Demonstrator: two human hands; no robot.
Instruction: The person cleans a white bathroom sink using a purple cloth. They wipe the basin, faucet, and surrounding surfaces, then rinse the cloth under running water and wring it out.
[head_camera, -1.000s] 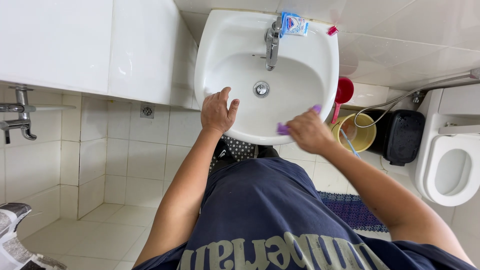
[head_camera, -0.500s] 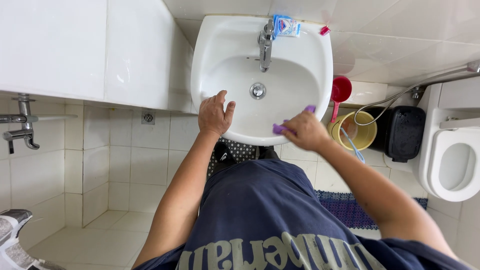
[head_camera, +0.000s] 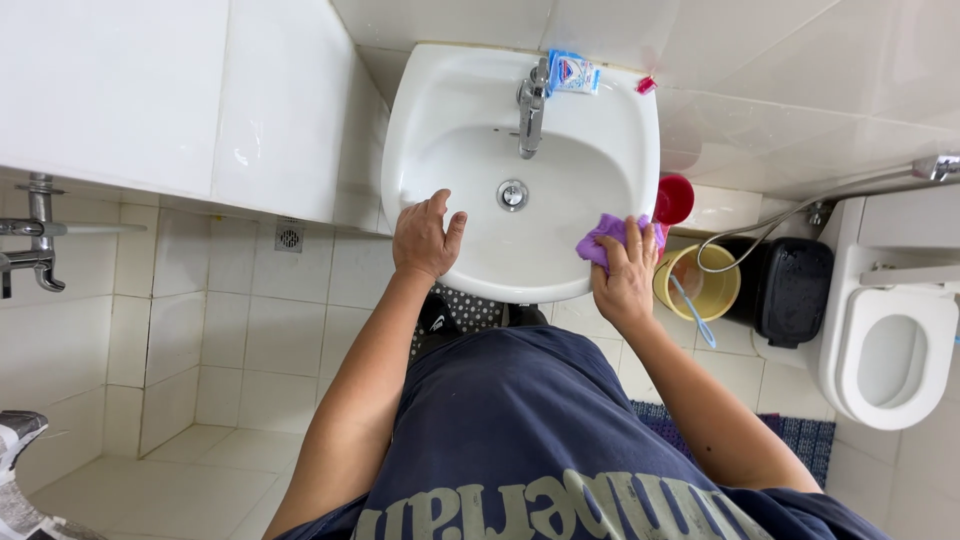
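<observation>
Two bare hands are seen at the near rim of the white ceramic wash basin (head_camera: 440, 120). The left hand (head_camera: 424, 237) is laid flat and open on the front-left edge, fingers spread, nothing held. The right hand (head_camera: 625, 272) is closed over a crumpled purple cloth (head_camera: 604, 238), which is pressed against the inner wall at the front-right edge. That cloth is judged soft, light and limp, probably damp; it is best bunched in the palm, as the glazed surface beneath looks slippery. Deeper in, the round metal drain (head_camera: 512, 194) is seen at the bowl's middle, and the chrome tap (head_camera: 531, 112) juts over it from the back edge. A blue-and-white packet (head_camera: 573, 73) lies at the back rim beside the tap, with a small red object (head_camera: 646, 85) at the back-right corner. Below the right edge, a red cup (head_camera: 675, 198) and a yellow plastic bucket (head_camera: 700, 285) are crowded close.
</observation>
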